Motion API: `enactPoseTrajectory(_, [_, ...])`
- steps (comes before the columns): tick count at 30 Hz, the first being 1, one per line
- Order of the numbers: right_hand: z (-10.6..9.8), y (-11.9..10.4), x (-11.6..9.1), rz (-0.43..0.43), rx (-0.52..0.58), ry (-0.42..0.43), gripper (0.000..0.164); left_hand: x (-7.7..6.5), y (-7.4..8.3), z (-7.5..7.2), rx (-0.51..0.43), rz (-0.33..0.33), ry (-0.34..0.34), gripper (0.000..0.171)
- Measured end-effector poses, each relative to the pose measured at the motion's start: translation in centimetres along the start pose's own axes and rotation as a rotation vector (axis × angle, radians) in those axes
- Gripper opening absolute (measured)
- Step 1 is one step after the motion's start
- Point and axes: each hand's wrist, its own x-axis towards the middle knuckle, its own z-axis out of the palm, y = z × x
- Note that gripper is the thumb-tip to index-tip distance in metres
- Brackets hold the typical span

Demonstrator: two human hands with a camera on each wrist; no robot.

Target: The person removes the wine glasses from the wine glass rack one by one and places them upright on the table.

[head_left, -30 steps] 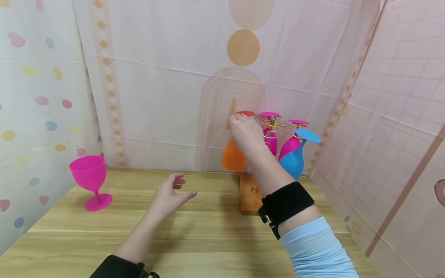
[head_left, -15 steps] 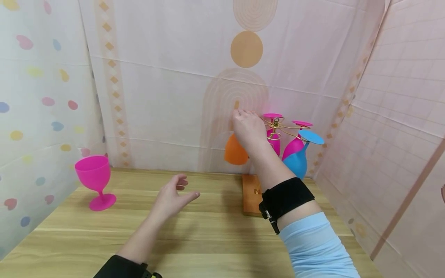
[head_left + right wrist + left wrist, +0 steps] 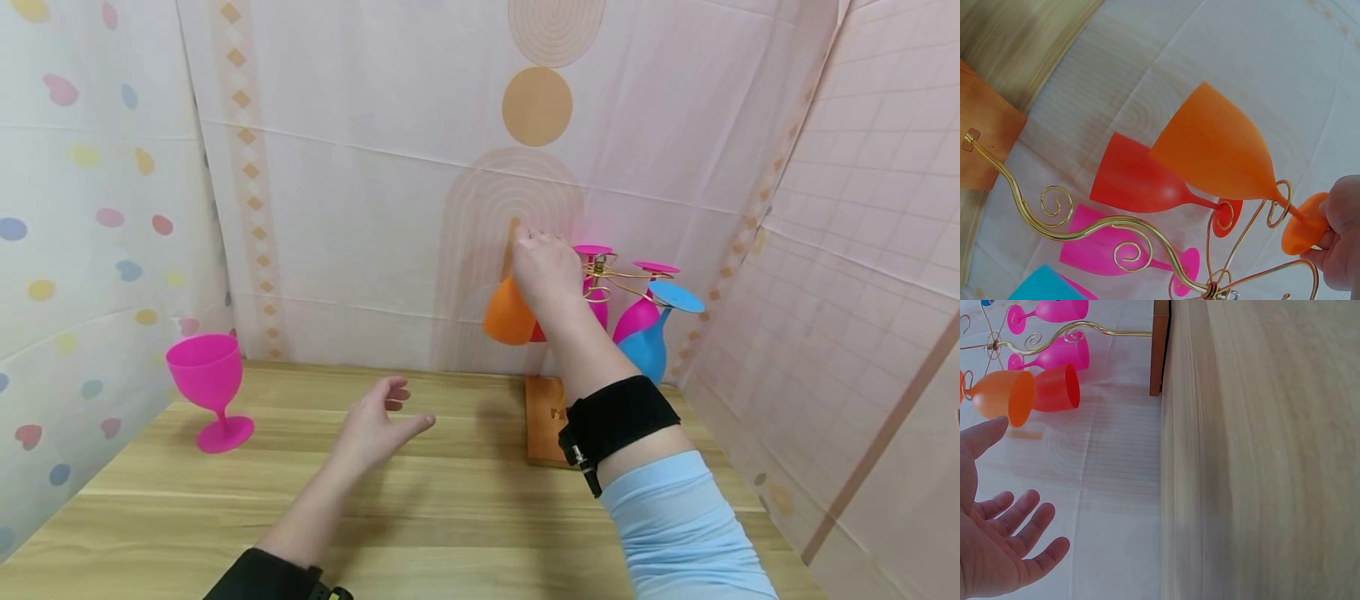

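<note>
Hands: right hand (image 3: 549, 268) has thumb and fingers closed in a pinch on the foot (image 3: 1300, 232) of the orange cup (image 3: 508, 315). Left hand (image 3: 373, 429) is about half open, fingers loosely bent, thumb spread away from them, nothing held. It's at 7-8 o'clock from centre in the head view, well apart from the cups.

Orange cup: upside down, tilted, mouth low, foot up in the pinch. Sits at 7-8 o'clock from the right hand in the head view. Right wrist view has its stem inside a wire loop (image 3: 1290, 195) of the gold rack (image 3: 1110, 220).

From the rack's hub (image 3: 1212, 290), right wrist view: orange cup bowl 12 o'clock, red cup (image 3: 1138, 178) 11, one of the pink cups (image 3: 637, 318) 10, blue cup (image 3: 645, 348) about 9, cut off by the frame edge. Two pink, one blue and the red hang inverted; red is mostly hidden by hand and orange cup in the head view. Rack's curved pole runs to a wooden base (image 3: 543, 412), 5 o'clock of head centre, on the table (image 3: 450, 508).

Upright pink cup (image 3: 206, 379) stands on the table at 8-9 o'clock, well apart from the rack.

Black bands on both wrists; right band (image 3: 618, 429) has a light blue sleeve (image 3: 690, 525) at its 5 o'clock. Yellow detail on left band (image 3: 262, 577) is too small to read. Printed cloth (image 3: 360, 233) at 12: circles, arches, diamond strip.
</note>
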Motion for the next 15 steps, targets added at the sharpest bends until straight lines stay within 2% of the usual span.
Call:
enactPoseTrajectory(8, [0.1,0.8,-0.1,0.035,0.009,0.031,0.015,-0.1,0.1,0.4,-0.001,-0.005,-0.011,0.082])
enactPoseTrajectory(15, [0.0,1.2,-0.4,0.033,-0.010,-0.005,0.017,-0.1,0.3,0.4,0.000,0.008,-0.015,0.081])
